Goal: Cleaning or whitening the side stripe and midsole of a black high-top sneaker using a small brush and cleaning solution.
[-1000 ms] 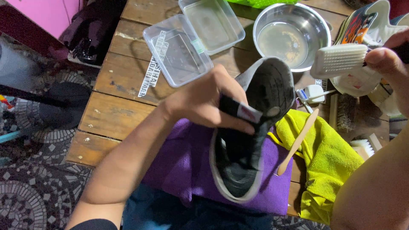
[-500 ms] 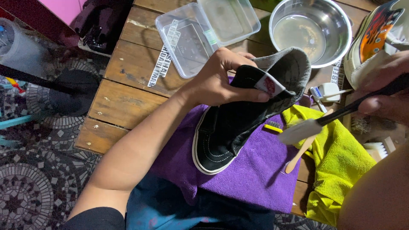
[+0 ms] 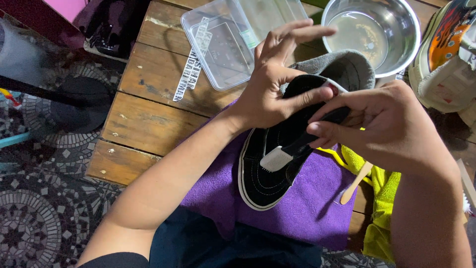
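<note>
Head view: black high-top sneaker lying on a purple towel at the near edge of the wooden tabletop. Left hand grips the sneaker's collar, outer fingers splayed. Right hand clasps a black-handled brush, its white head resting on the sneaker's side. Steel bowl and clear plastic container stand beyond the sneaker; a yellow cloth lies to its right.

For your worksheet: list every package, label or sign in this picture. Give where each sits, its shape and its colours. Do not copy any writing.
Clear plastic container: on the wooden table, left of the metal bowl; shallow, rectangular, see-through.
Sticker strip: on the table by the container's left edge; long, narrow, white with dark print.
Small tag: on the black shoe, under the left hand; red and white.
</note>
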